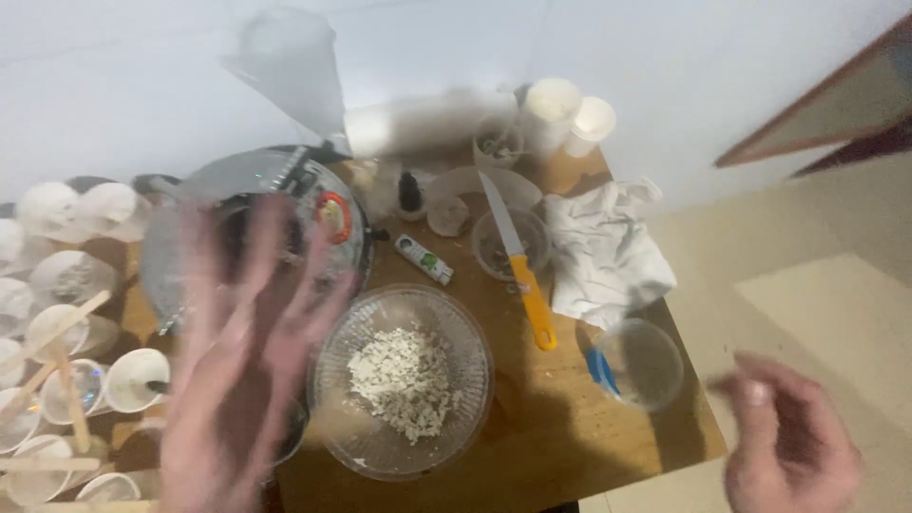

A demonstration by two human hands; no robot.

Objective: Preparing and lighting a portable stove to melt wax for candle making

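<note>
Over the wooden table [570, 418], your left hand [237, 380] hovers blurred, fingers spread, holding nothing, above the round metal scale [256, 190] and just beside the clear bowl of white crumbled bits [404, 380]. Further right lie an orange-handled knife [521, 261], a white cloth [603, 252] and a small clear cup [641, 361]. Your right hand [788, 442] hangs past the table's edge, fingers loosely curled, empty.

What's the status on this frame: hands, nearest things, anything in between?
Left hand open, blurred, fingers spread over scale and glass bowl. Right hand empty, off table edge. Small plastic cup nearest it.
</note>
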